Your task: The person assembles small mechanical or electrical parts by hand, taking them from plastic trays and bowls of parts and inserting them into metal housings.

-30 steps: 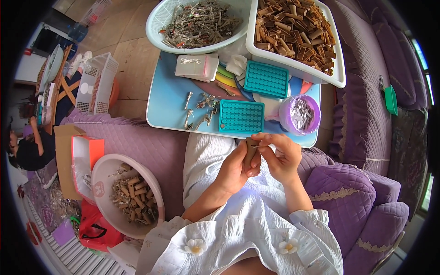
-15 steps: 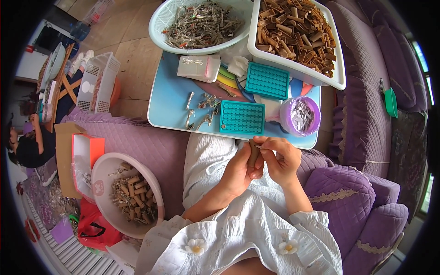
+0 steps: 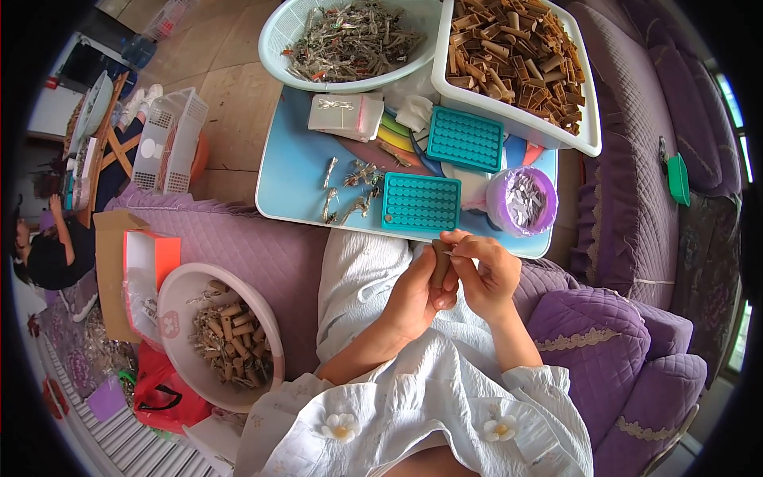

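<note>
Over my lap, my left hand (image 3: 409,306) is closed round a short brown tube (image 3: 440,266) that stands roughly upright between thumb and fingers. My right hand (image 3: 489,274) pinches a small whitish piece (image 3: 448,254) against the tube's side near its top; its exact kind is too small to tell. Just beyond my hands, a teal tray with round cells (image 3: 421,202) lies at the table's near edge, a small piece in one corner cell. Behind it sits a second teal tray (image 3: 466,140). A purple-rimmed tub (image 3: 497,203) of silvery pieces stands to their right.
On the blue table (image 3: 290,151) are bundled clear-wrapped strands and a stack of white packets (image 3: 344,116). Behind stand a pale basin (image 3: 274,60) of tangled strands and a white bin (image 3: 590,119) of brown half-tubes. A pink basin (image 3: 184,358) of tubes sits left; a person works far left.
My hands stay almost where they were, with the tube and small piece still held. The co-worker at far left has shifted an arm slightly.
</note>
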Demonstrator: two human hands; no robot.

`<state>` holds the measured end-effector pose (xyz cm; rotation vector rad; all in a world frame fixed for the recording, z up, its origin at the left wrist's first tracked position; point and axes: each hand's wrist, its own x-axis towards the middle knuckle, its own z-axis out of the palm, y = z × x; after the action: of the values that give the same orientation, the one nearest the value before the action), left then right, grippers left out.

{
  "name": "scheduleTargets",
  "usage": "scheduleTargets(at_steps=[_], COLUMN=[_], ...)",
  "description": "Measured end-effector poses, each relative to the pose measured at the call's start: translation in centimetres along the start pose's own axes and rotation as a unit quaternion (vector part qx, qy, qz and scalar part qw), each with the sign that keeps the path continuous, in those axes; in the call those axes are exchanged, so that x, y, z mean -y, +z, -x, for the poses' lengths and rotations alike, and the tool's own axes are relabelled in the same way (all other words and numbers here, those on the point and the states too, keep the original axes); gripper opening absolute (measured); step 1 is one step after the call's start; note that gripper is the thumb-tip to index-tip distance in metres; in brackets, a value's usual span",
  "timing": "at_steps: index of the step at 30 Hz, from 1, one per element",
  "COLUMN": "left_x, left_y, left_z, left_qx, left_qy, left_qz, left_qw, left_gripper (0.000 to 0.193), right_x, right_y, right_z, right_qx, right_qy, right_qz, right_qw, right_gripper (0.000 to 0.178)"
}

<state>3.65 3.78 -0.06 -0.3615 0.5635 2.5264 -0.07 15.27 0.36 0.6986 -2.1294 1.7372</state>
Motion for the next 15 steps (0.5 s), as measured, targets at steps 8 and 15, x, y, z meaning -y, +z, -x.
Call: scheduleTargets(at_steps=[8, 15], left_x=[0.42, 0.18], left_y=[-0.5, 0.05], left_z=[-0.09, -0.26], left_qx=[-0.026, -0.053], left_qy=[0.058, 0.117], left_qz=[-0.06, -0.222], left_qw=[0.996, 0.966], left_gripper=[0.038, 0.036], right_x=[-0.09, -0.07], right_y=[0.2, 0.09], right_z=[0.17, 0.32], right_qx=[0.045, 0.037], right_qy=[0.051, 0.038], right_qz=[0.016, 0.005], right_qw=[0.998, 0.999], right_gripper=[0.016, 0.016])
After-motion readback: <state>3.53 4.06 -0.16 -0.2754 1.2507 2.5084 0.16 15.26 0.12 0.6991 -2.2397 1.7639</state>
